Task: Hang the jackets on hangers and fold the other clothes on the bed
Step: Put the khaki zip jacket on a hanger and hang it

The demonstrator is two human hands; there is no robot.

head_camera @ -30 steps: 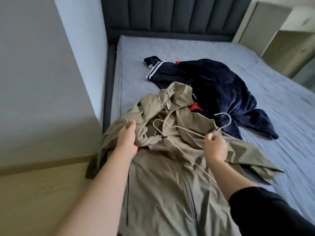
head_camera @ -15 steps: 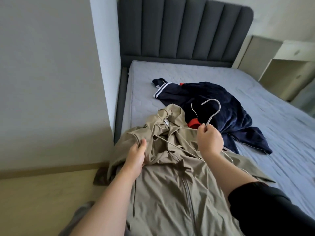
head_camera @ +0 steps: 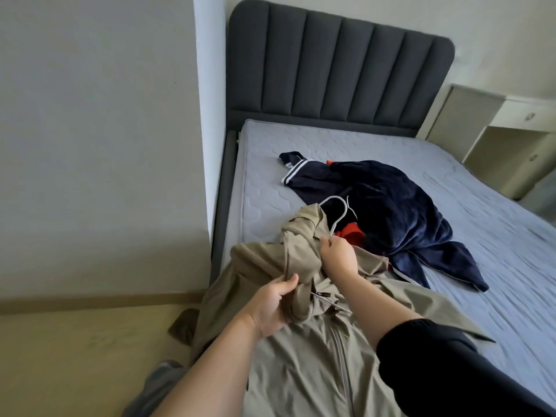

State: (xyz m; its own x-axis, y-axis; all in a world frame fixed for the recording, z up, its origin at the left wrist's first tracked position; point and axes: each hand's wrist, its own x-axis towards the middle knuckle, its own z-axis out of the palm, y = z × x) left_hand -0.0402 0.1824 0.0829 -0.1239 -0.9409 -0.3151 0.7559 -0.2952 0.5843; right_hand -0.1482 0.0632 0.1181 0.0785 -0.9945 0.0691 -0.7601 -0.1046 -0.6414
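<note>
— What did the step want?

— Steadiness, I'd judge. The left hand point(head_camera: 270, 305) gripped a fold of the khaki zip-front nylon jacket point(head_camera: 301, 371) by its zipper, and should draw that shoulder over the hanger's arm. Just beyond, the right hand point(head_camera: 338, 255) clamped the thin pale wire hanger point(head_camera: 338, 221) at its neck.

— And the jacket?

— Under both hands, draped over the near end of the grey quilted mattress point(head_camera: 270, 176), the hook above its collar. The crumpled navy velvet garment point(head_camera: 391, 206) lay farther off.

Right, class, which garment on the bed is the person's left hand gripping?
The khaki zip jacket; the navy velvet garment, striped navy one and red one lie untouched beyond it.
</note>
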